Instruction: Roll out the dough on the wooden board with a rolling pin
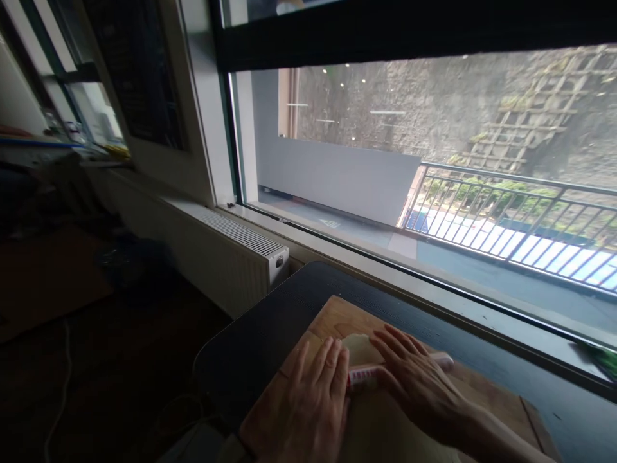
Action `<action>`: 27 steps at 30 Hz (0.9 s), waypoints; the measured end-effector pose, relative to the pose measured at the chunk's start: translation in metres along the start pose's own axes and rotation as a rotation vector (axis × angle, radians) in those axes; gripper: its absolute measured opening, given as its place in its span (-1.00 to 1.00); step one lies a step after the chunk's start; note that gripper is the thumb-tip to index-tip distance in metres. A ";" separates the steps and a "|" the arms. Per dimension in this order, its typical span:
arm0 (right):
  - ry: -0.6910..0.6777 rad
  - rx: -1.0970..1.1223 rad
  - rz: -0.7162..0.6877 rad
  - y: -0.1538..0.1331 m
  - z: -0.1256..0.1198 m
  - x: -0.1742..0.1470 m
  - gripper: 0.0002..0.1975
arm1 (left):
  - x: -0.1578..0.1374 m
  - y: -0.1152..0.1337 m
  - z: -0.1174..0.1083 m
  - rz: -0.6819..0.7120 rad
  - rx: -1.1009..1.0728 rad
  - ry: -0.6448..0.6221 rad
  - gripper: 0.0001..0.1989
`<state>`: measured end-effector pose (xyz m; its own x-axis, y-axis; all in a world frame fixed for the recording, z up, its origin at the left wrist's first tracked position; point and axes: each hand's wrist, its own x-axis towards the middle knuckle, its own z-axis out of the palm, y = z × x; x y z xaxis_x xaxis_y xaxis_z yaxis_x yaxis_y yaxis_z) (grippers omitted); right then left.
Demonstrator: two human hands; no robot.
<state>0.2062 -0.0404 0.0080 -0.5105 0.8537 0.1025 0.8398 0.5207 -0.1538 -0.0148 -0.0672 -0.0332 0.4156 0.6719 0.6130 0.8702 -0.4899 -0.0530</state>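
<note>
A rolling pin [362, 378] with a red and white label lies across a flat sheet of pale dough [385, 427]. Under the dough is a wooden board [335, 312]. My left hand [313, 402] rests palm down over the left part of the pin, its fingers stretched out and pointing away from me. Over the right part lies my right hand [414, 373], fingers spread and flat, not wrapped round the pin. The pin's right end sticks out past that hand; its left end is hidden under my left hand.
The board sits on a dark table [255, 344] with rounded corners, beside a window sill [376, 267]. A white radiator [231, 257] stands against the wall to the left. Something green [600, 360] lies at the right edge. A pale cable [67, 379] runs over the dark floor.
</note>
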 end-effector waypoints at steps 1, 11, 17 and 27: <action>0.005 -0.004 0.034 0.001 0.001 0.016 -0.49 | 0.004 -0.006 0.000 -0.019 -0.014 -0.025 -0.56; -0.017 0.012 0.271 -0.010 0.005 0.131 -0.44 | 0.035 -0.052 0.001 -0.170 -0.212 -0.119 -0.69; -0.054 0.009 0.107 -0.033 0.005 0.031 -0.48 | -0.002 -0.037 -0.011 -0.027 -0.293 0.086 -0.72; -0.062 0.036 0.201 -0.028 0.009 0.130 -0.49 | -0.011 -0.061 -0.008 -0.139 -0.238 0.039 -0.72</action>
<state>0.1149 0.0557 0.0167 -0.3445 0.9388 0.0057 0.9193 0.3386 -0.2005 -0.0744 -0.0492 -0.0301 0.2819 0.7225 0.6313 0.8298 -0.5139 0.2177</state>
